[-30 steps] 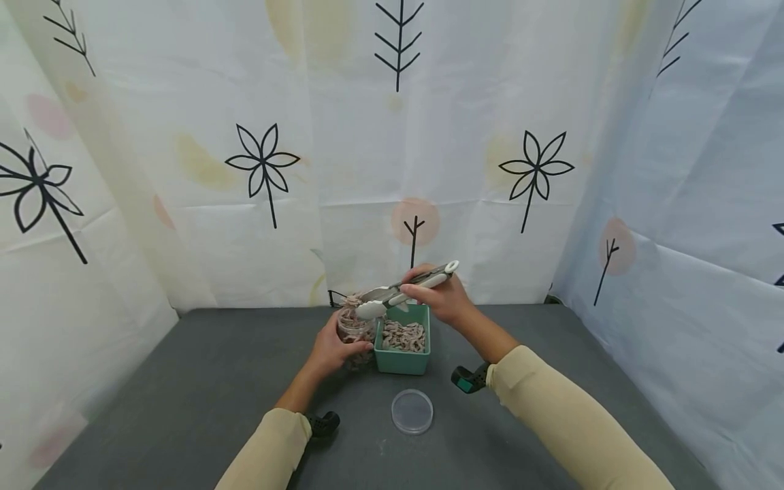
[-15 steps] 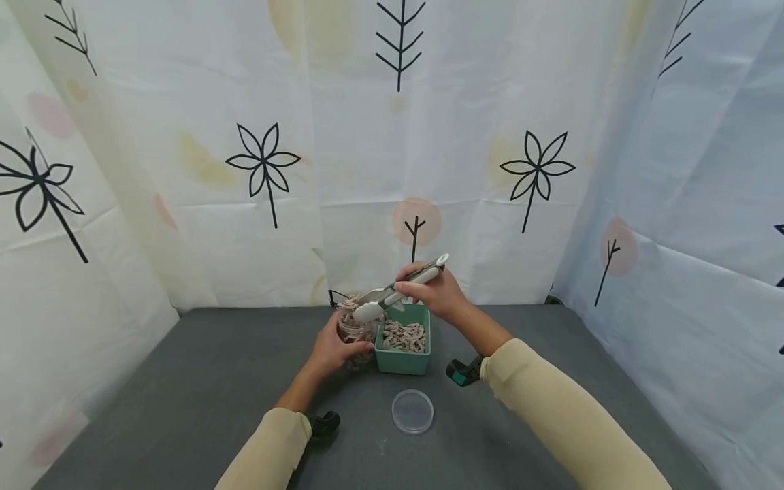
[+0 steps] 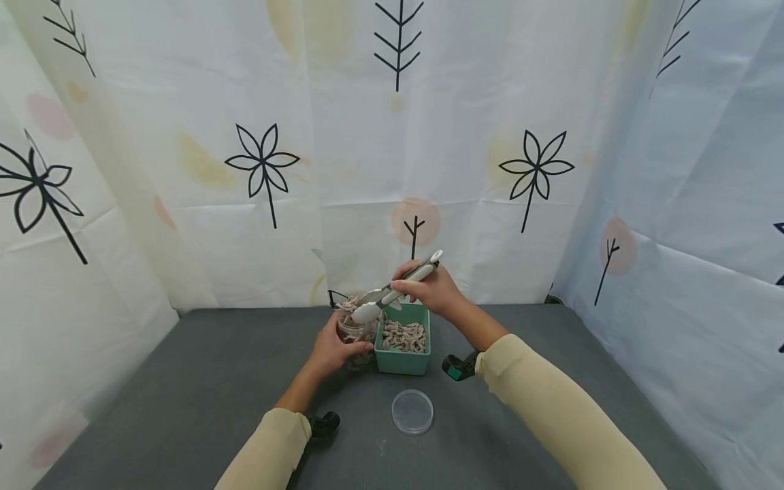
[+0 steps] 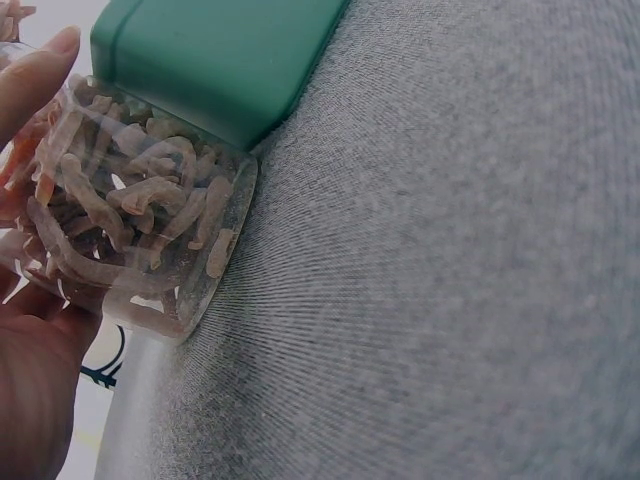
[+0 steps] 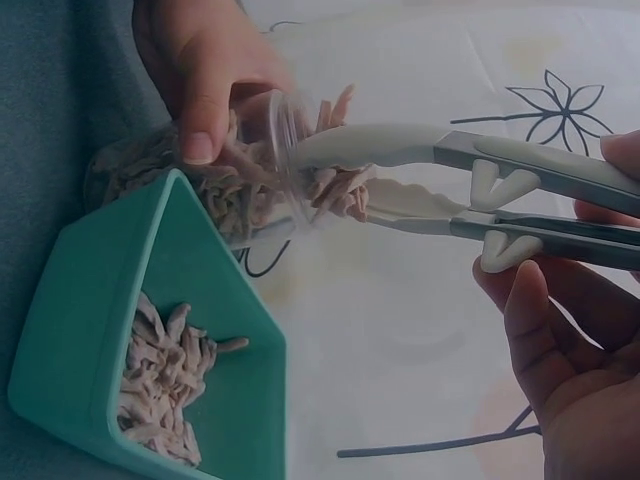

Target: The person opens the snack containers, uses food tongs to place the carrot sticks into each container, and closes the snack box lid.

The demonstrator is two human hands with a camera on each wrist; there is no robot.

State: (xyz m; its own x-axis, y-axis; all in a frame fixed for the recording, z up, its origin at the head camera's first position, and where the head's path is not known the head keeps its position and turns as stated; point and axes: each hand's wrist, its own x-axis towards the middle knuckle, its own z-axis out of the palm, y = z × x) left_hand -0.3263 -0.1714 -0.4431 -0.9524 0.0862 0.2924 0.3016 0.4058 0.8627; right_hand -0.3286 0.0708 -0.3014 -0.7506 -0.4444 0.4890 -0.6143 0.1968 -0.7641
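My left hand [image 3: 329, 350] grips a clear jar [image 4: 165, 215] around its side; the jar is packed with pale brown, twisted strips. It stands on the table against the left side of a green container [image 3: 401, 365]. A heap of similar strips [image 5: 160, 385] lies in that container. In my right hand [image 3: 436, 291] are white-and-grey tongs [image 5: 560, 165], held above the container and slanting down left to the jar's mouth. The right wrist view shows the white tong tips spread on either side of strips [image 5: 335, 190] that stick out of the jar.
A round clear lid [image 3: 412, 412] lies flat on the dark grey table [image 3: 214, 401], in front of the green container. Patterned white cloth [image 3: 343, 136] hangs behind the table and along both sides.
My right hand has shifted slightly left with the tongs, which now slant more steeply, their tips lower at the jar's mouth. My left hand and the jar stay in place.
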